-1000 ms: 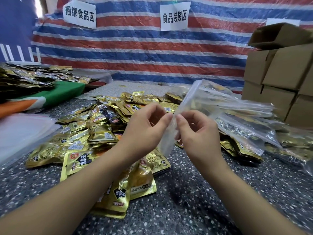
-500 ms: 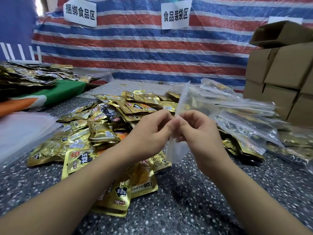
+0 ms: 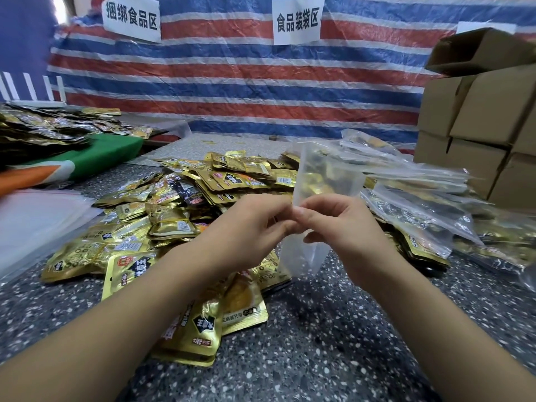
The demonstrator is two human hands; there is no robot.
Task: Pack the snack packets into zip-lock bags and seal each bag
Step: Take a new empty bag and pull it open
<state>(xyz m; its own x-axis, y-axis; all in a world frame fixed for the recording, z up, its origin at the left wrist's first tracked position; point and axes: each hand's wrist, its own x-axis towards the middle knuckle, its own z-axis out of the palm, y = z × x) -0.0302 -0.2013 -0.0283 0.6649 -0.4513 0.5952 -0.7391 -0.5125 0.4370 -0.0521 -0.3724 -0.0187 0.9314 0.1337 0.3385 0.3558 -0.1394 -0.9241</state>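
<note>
Both the left hand point(image 3: 249, 227) and right hand point(image 3: 345, 224) pinch the empty zip-lock bag point(image 3: 324, 175) between closed fingers; rubbing its two lips apart should open the mouth for the gold snack packets point(image 3: 174, 216) lying left on the desk point(image 3: 333, 343).

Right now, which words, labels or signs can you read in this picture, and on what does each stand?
"捆绑食品区": left white paper sign on the striped tarp.
"食品装袋区": middle white paper sign on the same tarp.
Third white sign, far right: mostly hidden, unreadable.
Gold snack packets: printing too small and glary to read.
</note>
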